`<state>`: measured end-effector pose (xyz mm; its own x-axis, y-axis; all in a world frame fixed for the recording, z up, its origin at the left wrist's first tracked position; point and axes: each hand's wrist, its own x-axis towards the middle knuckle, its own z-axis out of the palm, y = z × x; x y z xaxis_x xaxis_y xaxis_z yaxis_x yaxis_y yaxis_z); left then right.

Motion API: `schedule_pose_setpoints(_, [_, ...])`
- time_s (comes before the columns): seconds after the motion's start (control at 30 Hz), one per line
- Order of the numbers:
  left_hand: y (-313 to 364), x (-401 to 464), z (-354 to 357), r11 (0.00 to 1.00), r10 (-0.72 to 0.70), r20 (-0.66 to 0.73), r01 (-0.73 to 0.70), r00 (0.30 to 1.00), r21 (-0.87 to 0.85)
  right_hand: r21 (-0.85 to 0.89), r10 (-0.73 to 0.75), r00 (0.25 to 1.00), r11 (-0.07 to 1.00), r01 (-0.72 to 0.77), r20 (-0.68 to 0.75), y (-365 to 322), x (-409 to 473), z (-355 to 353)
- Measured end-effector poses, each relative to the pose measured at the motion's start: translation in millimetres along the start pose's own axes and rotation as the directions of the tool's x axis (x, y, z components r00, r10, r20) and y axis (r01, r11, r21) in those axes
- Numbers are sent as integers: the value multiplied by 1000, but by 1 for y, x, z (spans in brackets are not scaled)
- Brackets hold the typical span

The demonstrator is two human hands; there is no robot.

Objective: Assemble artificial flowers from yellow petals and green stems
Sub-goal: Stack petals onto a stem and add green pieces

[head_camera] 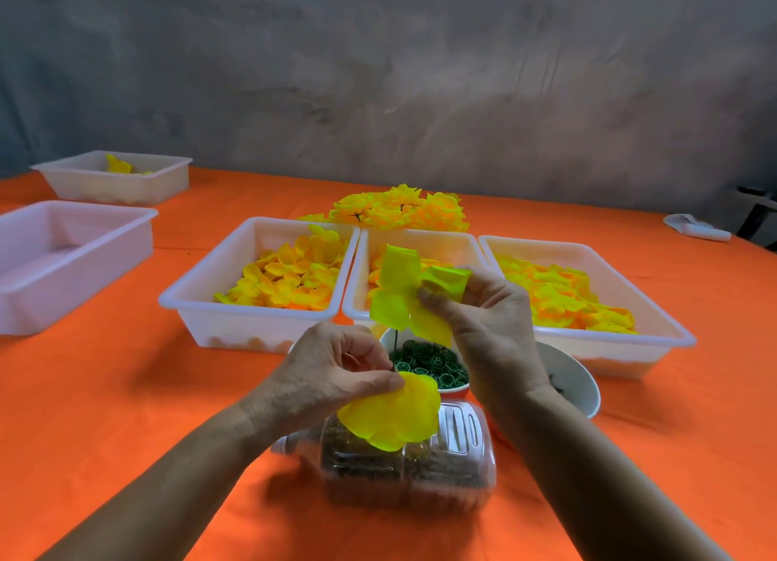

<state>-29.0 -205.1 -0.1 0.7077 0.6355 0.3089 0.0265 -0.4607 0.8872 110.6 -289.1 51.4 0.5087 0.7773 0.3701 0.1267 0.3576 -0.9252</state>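
My left hand (332, 371) pinches a thin dark stem with a rounded yellow petal layer (393, 413) on it, low over a clear plastic container (420, 472). My right hand (483, 308) holds a larger yellow-green petal piece (399, 295) above a white cup of small green rings (429, 363). The two petal pieces are apart, a hand's width from each other. Three white trays of loose yellow petals stand behind: left (197, 291), middle (424, 236) and right (656, 333). A heap of finished yellow flowers (399, 209) lies beyond them.
An orange cloth (126, 392) covers the table. An empty white tray (138, 224) sits at the left, another tray (168, 169) with a few petals behind it. A white bowl (576, 384) stands by my right wrist. A white object (693, 226) lies far right.
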Motion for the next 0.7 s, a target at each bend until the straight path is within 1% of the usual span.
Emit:
schedule_pose_setpoints(0.07, [2, -1, 0, 1000, -11, -5, 11, 1000, 23, 30, 15, 999, 999, -17, 51, 1, -7, 4])
schedule_pose_setpoints(0.2, [4, -3, 0, 997, -66, -29, 67, 997, 48, 100, 150, 982, 982, -161, 115, 1, -14, 1])
schedule_pose_setpoints(0.27, [4, -3, 0, 995, -83, -39, 85, 996, 53, 104, 200, 971, 971, -214, 132, 1, -15, 1])
schedule_pose_setpoints(0.37, [4, -3, 0, 993, -100, -63, 104, 993, 62, 105, 238, 959, 961, -255, 157, 1, -17, 1])
schedule_pose_setpoints(0.57, [3, -4, 0, 991, -98, -63, 103, 993, 81, 110, 228, 957, 962, -250, 178, 1, -21, -2])
schedule_pose_setpoints(0.7, [4, -4, 0, 992, -92, -61, 97, 994, 80, 132, 176, 967, 970, -202, 183, 0, -23, -4])
